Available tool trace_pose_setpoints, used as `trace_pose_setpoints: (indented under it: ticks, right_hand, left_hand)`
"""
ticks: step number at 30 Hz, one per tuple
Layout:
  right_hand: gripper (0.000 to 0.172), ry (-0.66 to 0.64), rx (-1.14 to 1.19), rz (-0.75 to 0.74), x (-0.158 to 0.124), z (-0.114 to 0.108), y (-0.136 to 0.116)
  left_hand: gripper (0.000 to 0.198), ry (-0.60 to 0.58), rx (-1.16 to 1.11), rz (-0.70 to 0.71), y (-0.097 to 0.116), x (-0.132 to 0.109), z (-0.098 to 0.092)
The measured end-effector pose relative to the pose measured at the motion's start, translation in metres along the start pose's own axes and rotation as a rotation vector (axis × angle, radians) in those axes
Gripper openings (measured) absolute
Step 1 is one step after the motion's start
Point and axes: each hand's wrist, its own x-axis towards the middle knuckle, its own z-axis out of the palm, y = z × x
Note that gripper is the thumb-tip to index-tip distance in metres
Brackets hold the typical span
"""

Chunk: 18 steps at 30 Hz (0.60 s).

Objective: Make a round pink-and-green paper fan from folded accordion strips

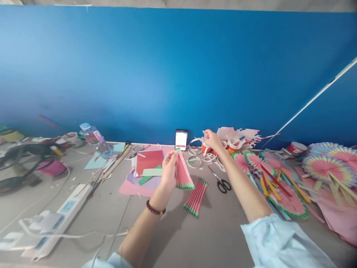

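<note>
My left hand (169,169), with a beaded bracelet on its wrist, pinches a pink pleated paper fan (184,173) with green ends, its lower folds spread apart. A second pleated paper strip (196,198), pink with green ends, lies folded on the table just below. My right hand (211,140) reaches out to the far side, above a red paper cup (206,149) and loose white strips. Its fingers are closed together, and what they hold is too small to make out. A pair of black-handled scissors (222,184) lies between the second pleated strip and my right forearm.
A phone (181,140) leans against the blue wall. Rolls of white tape (194,161) lie before it. Coloured paper sheets (149,163), wooden sticks (116,163), a tilted water bottle (96,139) and a power strip (63,216) are left. Finished round paper fans (287,197) pile up right.
</note>
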Motion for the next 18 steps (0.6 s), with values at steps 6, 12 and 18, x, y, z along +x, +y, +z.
trace_pose_setpoints:
  ticks: [6, 12, 18]
  right_hand:
    - [0.033, -0.041, -0.225, 0.006, -0.003, 0.004, 0.007]
    - [0.032, -0.042, -0.341, -0.12, -0.013, 0.0, -0.003]
    - [0.035, 0.113, -0.321, -0.372, -0.021, -0.011, -0.018]
  left_hand:
    - [0.033, -0.018, 0.014, -0.033, -0.003, 0.0, 0.0]
    - [0.035, -0.074, 0.068, -0.082, -0.003, -0.003, 0.002]
    - [0.037, -0.168, 0.135, -0.138, -0.005, -0.006, 0.0]
